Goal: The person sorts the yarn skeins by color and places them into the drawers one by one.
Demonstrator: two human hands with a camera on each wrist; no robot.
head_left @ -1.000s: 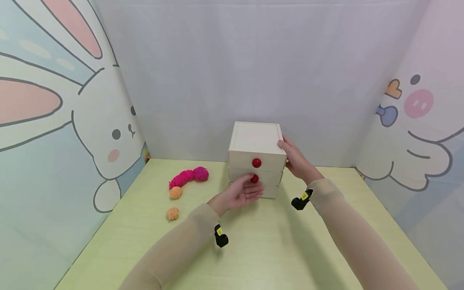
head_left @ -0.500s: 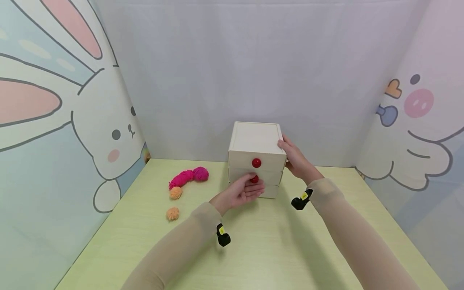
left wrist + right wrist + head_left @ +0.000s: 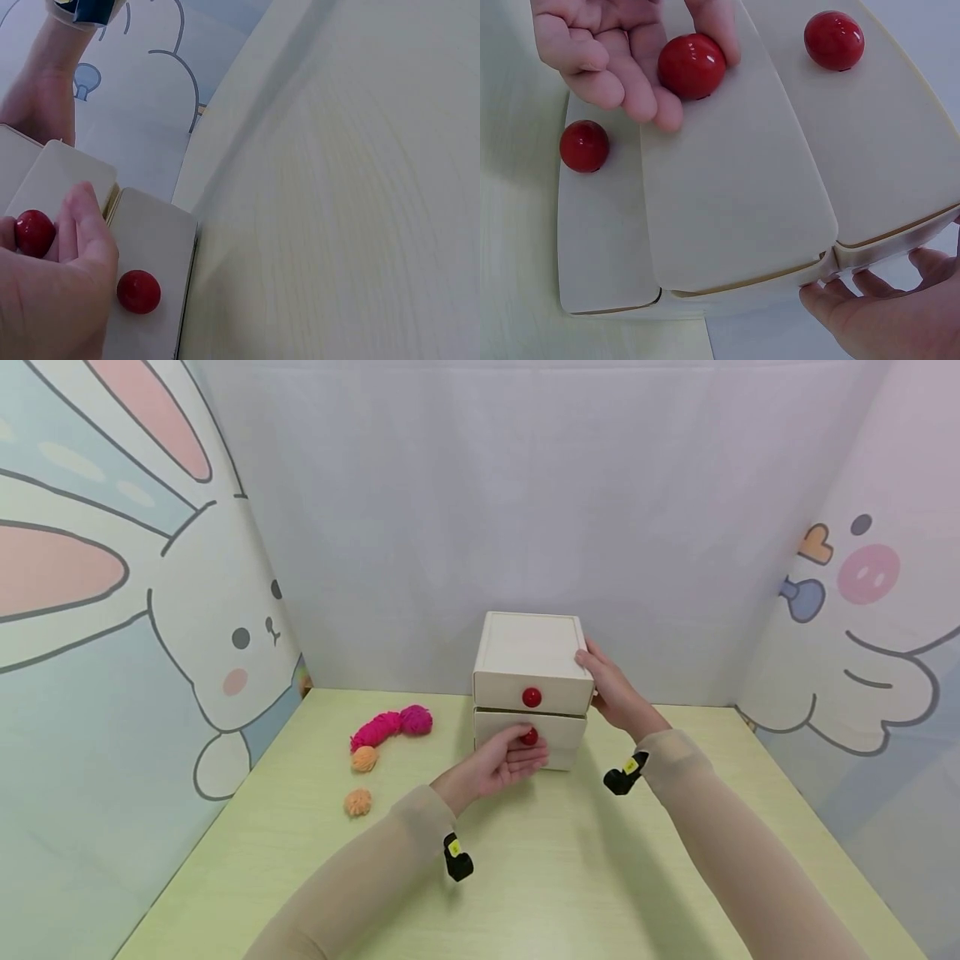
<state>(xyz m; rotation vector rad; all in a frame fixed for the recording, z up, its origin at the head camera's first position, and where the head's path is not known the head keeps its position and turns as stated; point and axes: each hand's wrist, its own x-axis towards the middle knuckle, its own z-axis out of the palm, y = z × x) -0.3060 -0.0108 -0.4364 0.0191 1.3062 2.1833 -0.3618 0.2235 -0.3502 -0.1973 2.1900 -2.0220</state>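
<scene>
A white cabinet (image 3: 529, 642) of three stacked drawers with round red knobs stands at the back of the table. With thumb and fingers my left hand (image 3: 498, 760) pinches the middle drawer's red knob (image 3: 529, 737). That middle drawer (image 3: 735, 195) juts slightly past the others, showing a narrow gap under the top drawer (image 3: 498, 692). My right hand (image 3: 621, 692) grips the cabinet's upper right edge, thumb over the top and fingers against the side. In the left wrist view, the bottom drawer (image 3: 154, 232) sits back, its red knob (image 3: 139, 292) beside my left hand.
To the left on the pale wooden table (image 3: 540, 885) lie a hot-pink yarn bundle (image 3: 377, 728), a magenta yarn ball (image 3: 416, 720) and two orange yarn balls, one nearer (image 3: 357, 802) and one against the pink bundle (image 3: 364, 758). A pale curtain (image 3: 390, 527) hangs behind the cabinet.
The middle drawer has come a little toward me, with my left hand moving along on its knob. A dark gap has appeared below the top drawer. My right hand stays put.
</scene>
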